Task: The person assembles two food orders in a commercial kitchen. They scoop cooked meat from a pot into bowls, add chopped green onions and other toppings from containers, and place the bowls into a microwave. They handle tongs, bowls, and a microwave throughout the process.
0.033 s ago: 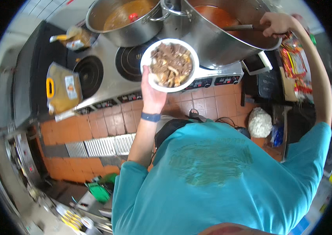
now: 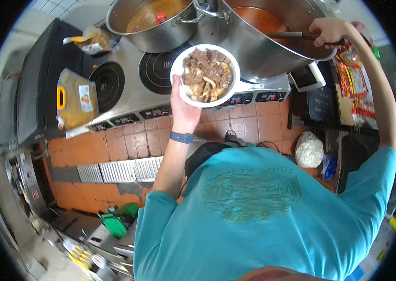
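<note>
My left hand [image 2: 186,110] supports a white bowl [image 2: 236,84] from its near side, thumb at the rim and fingers hidden underneath. Sliced brown meat and paler pieces [image 2: 205,75] fill the bowl, which is held in front of the cooktop. At the upper right, my right hand [image 2: 330,32] is closed around the dark handle of a ladle [image 2: 296,34]. The ladle reaches over the wall of a large steel pot [image 2: 258,56] of red-orange broth [image 2: 258,19]; its lower end cannot be seen.
Left of the large pot stands a smaller steel pot [image 2: 160,42] of yellowish broth with a red item inside. A jug-like pouch [image 2: 78,100] and another pouch [image 2: 96,42] rest near the black burner [image 2: 107,86]. Red packets [image 2: 353,82] lie at right; a filled white bag [image 2: 309,150] sits low.
</note>
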`<action>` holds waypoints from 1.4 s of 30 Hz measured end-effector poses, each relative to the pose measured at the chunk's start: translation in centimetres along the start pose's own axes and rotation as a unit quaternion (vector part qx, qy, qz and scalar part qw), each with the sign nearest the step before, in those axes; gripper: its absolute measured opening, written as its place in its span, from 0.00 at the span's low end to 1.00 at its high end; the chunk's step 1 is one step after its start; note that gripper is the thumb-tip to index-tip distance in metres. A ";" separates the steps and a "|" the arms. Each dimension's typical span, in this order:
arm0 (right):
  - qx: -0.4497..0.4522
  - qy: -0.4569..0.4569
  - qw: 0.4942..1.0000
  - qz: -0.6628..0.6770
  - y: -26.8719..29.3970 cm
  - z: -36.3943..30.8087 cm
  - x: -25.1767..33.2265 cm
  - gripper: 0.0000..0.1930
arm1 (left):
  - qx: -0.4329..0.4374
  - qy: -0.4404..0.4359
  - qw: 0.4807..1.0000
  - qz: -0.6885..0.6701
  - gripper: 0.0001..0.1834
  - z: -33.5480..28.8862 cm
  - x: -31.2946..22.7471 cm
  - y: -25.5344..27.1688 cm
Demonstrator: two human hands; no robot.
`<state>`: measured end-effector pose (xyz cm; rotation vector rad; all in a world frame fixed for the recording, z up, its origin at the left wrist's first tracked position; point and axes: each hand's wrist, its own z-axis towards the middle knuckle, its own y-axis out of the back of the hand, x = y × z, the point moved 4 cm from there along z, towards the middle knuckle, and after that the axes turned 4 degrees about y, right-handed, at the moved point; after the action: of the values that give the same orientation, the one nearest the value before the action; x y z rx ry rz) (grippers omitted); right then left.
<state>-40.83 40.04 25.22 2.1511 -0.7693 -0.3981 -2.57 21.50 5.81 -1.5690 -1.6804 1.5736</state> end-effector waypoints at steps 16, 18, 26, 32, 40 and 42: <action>-0.257 0.048 0.963 0.069 -1.5 -11.1 -7.4 0.16 | -0.022 -0.056 0.998 0.008 0.31 -1.2 1.8 -2.9; -0.154 0.009 0.979 0.131 -1.6 -14.2 -8.0 0.19 | -0.013 -0.057 0.998 0.015 0.32 -1.0 1.8 -3.1; -0.234 -0.011 0.957 0.172 -3.3 -22.2 -8.0 0.26 | 0.001 -0.060 0.998 0.028 0.33 -0.5 1.3 -3.7; -0.299 -0.045 0.942 0.147 -4.0 -26.0 -9.0 0.26 | 0.022 -0.033 0.999 0.024 0.35 -0.6 0.5 -4.0; -0.300 -0.039 0.951 0.070 -4.3 -30.4 -8.8 0.34 | 0.069 -0.033 0.995 0.057 0.37 -0.9 -1.3 -5.5; -0.276 -0.019 0.954 0.114 -5.0 -31.2 -9.0 0.39 | 0.072 -0.033 0.995 0.058 0.38 -1.0 -1.4 -5.8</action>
<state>-29.81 66.50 41.21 1.5207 -0.8041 -0.4687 -4.00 22.07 11.69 -1.5818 -1.4940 1.7797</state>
